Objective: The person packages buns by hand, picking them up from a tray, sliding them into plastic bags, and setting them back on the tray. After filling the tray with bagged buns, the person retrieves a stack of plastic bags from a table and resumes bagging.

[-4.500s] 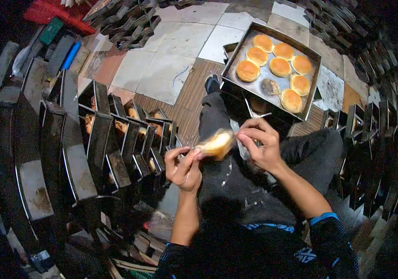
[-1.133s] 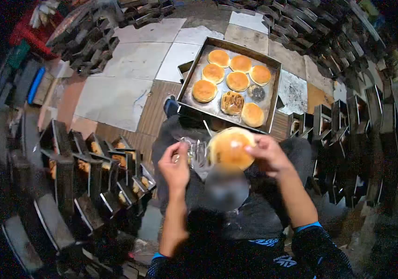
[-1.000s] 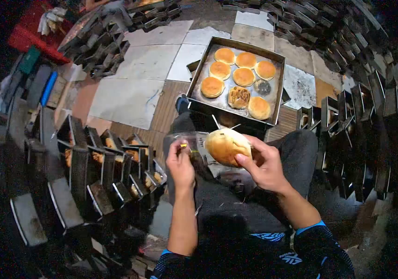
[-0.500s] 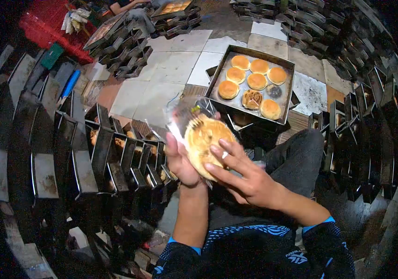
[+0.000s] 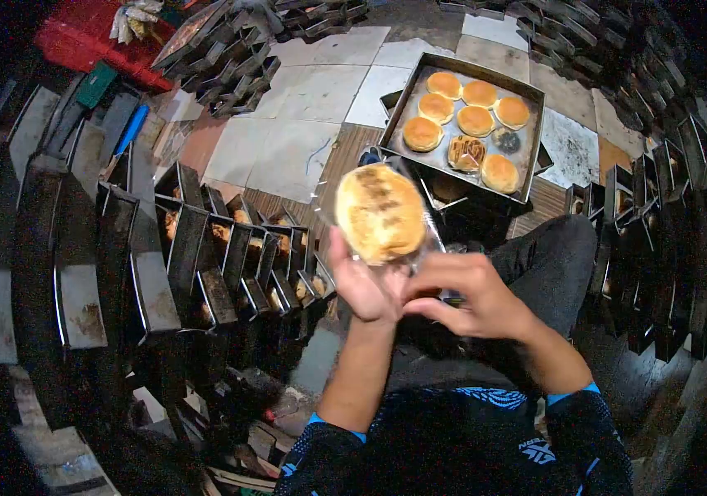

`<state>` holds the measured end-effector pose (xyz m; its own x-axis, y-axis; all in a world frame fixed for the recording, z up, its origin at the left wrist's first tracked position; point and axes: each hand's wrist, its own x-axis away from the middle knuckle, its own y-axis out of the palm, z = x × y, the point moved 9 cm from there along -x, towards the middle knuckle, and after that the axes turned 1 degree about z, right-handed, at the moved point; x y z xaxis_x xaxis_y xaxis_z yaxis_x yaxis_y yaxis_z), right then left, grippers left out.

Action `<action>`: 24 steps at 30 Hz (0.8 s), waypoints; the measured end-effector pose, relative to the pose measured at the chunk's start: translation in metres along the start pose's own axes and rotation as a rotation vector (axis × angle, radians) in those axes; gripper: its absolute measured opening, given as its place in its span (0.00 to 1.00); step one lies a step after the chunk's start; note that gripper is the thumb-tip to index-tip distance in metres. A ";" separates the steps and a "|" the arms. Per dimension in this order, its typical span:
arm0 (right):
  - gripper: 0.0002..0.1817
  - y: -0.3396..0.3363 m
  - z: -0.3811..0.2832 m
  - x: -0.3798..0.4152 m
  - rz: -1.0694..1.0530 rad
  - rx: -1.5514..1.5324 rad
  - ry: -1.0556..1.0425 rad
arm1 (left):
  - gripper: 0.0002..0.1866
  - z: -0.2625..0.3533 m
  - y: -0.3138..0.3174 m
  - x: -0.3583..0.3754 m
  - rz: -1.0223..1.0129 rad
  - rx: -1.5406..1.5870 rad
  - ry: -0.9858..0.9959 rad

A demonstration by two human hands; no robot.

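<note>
A round golden bun (image 5: 380,213) with brown marks on top rests on the palm and fingers of my left hand (image 5: 361,285). Clear plastic wrap (image 5: 433,237) shows around the bun, partly hard to make out. At the near end of the bun, my right hand (image 5: 473,293) has thumb and forefinger drawn together beside my left palm. They appear to pinch the end of the plastic bag, though the grip itself is mostly hidden.
Beyond my hands, a square metal tray (image 5: 533,140) carries several buns, one with dark stripes, and a small dark round item (image 5: 506,140). Stacked metal bread tins (image 5: 173,248) crowd the left, some with loaves inside. More tins (image 5: 655,248) stand at right. A red crate (image 5: 93,41) sits at upper left.
My right fingers have left the bun's top and moved down to its near end. The bun has turned, now showing its marked face. The whole view has shifted slightly.
</note>
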<state>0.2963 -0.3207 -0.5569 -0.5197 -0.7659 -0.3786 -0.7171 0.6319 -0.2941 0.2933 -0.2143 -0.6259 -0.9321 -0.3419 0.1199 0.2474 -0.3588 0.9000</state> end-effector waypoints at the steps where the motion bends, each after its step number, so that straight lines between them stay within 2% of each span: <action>1: 0.07 0.003 0.004 -0.004 0.006 -0.001 0.010 | 0.33 -0.013 0.002 0.000 -0.076 -0.030 -0.062; 3: 0.06 0.023 0.008 -0.007 -0.145 0.082 -0.022 | 0.30 -0.017 -0.011 -0.006 -0.005 -0.233 -0.176; 4: 0.08 0.024 -0.006 -0.007 -0.125 0.024 -0.104 | 0.29 -0.012 -0.021 -0.010 0.074 -0.149 -0.183; 5: 0.09 0.029 -0.021 0.000 -0.315 -0.080 -0.119 | 0.28 -0.004 -0.031 -0.013 0.155 -0.064 -0.184; 6: 0.10 0.031 -0.030 0.012 -0.502 -0.379 -0.217 | 0.27 0.006 -0.028 -0.017 0.093 0.067 -0.201; 7: 0.11 0.026 -0.041 0.025 -0.688 -0.685 -0.312 | 0.28 0.020 -0.039 -0.019 0.176 0.040 -0.141; 8: 0.12 0.024 -0.038 0.032 -0.866 -0.874 -0.161 | 0.30 0.029 -0.043 -0.019 0.190 0.039 -0.120; 9: 0.12 0.030 -0.026 0.034 -0.873 -0.877 -0.157 | 0.31 0.035 -0.046 -0.019 0.204 0.038 -0.101; 10: 0.14 0.024 0.034 0.015 -0.405 -0.348 0.019 | 0.32 0.030 -0.047 -0.016 0.224 0.028 -0.152; 11: 0.16 -0.013 0.068 0.013 0.075 0.181 0.185 | 0.32 0.025 -0.052 -0.012 0.226 0.028 -0.159; 13: 0.16 -0.031 0.033 0.002 0.365 0.390 -0.045 | 0.32 -0.005 -0.048 0.002 0.095 -0.027 -0.282; 14: 0.13 -0.029 0.023 0.002 0.375 0.343 -0.157 | 0.32 -0.023 -0.046 0.015 0.136 0.036 -0.303; 15: 0.10 -0.032 0.008 0.003 0.419 0.356 -0.253 | 0.32 -0.037 -0.036 0.034 0.000 0.266 -0.455; 17: 0.08 -0.040 0.020 0.012 0.559 0.251 -0.142 | 0.32 -0.036 -0.092 0.045 0.382 -0.469 -0.135; 18: 0.05 -0.044 0.035 0.017 0.658 0.171 -0.016 | 0.32 -0.013 -0.076 0.038 0.221 -0.862 0.135; 19: 0.05 -0.041 0.037 0.017 0.655 0.172 -0.022 | 0.29 0.003 -0.062 0.037 0.148 -0.958 0.447; 21: 0.03 -0.032 0.071 0.025 0.665 -0.140 0.256 | 0.15 0.030 -0.065 0.038 0.005 -1.005 0.476; 22: 0.04 -0.032 0.067 0.019 0.594 -0.162 0.285 | 0.12 0.049 -0.038 0.037 0.061 -1.284 0.586; 23: 0.04 -0.035 0.059 0.011 0.548 -0.186 0.275 | 0.10 0.068 -0.030 0.039 0.092 -1.298 0.725; 24: 0.06 -0.046 0.031 -0.003 0.481 0.042 0.166 | 0.09 0.084 -0.018 0.046 0.053 -1.344 0.887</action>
<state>0.3447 -0.3438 -0.5694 -0.8557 -0.3933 -0.3362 -0.3607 0.9193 -0.1574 0.2242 -0.1504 -0.6013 -0.5939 -0.5764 -0.5613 0.7596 -0.6316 -0.1552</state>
